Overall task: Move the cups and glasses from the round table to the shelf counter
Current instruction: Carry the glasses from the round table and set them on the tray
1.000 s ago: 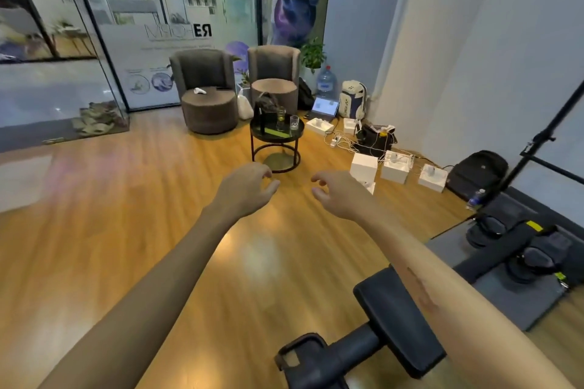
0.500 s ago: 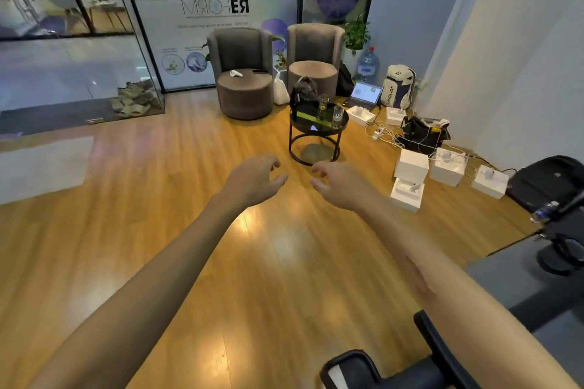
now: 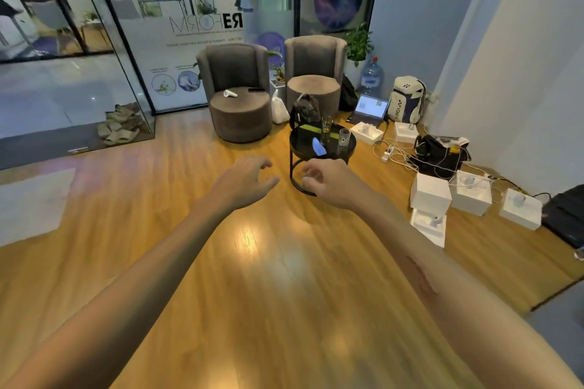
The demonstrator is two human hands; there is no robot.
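Note:
A small round black table [image 3: 303, 148] stands ahead on the wooden floor. On it sit a clear glass with yellowish liquid [image 3: 326, 127] and, to its right, a clear glass with two eye-like dots [image 3: 344, 138]. A dark bag [image 3: 306, 108] rests at the table's back edge. My left hand [image 3: 243, 179] and my right hand [image 3: 328, 180] are stretched out in front of me, short of the table, both empty with fingers loosely curled and apart. The shelf counter is out of view.
Two grey armchairs [image 3: 237, 88] stand behind the table against a glass wall. White boxes [image 3: 430, 193], cables, a laptop [image 3: 370, 108], a backpack [image 3: 407, 98] and a water bottle [image 3: 371, 76] crowd the floor at right. Open wooden floor lies between me and the table.
The table and chairs have grown larger and shifted right in view as I walk toward them. The black equipment at lower right has left the view. Both hands stay empty.

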